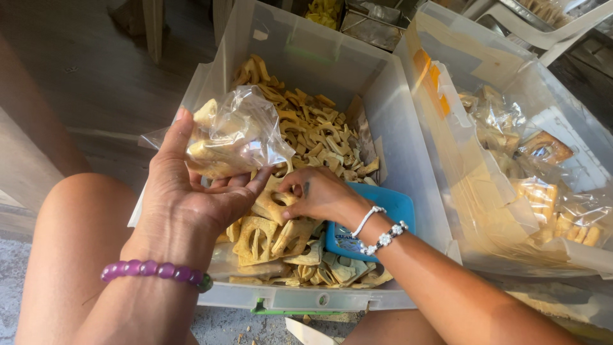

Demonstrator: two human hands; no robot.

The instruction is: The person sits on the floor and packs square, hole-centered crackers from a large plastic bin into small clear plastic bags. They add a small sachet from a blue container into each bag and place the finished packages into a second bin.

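My left hand (191,191) holds a small clear plastic bag (239,131) partly filled with pale yellow crackers, above a clear plastic bin (396,108). My right hand (319,191) reaches into the bin and pinches a square cut-out cracker (271,203) just under the bag's mouth. Loose crackers (313,134) of the same kind fill the bin's floor. A purple bead bracelet (153,270) is on my left wrist, and white bead bracelets (380,233) on my right.
A blue lid or tray (396,207) lies in the bin under my right wrist. A second clear bin (562,255) to the right holds several filled, sealed bags (543,191). My knee (76,217) is at the left. Metal containers (373,22) stand at the back.
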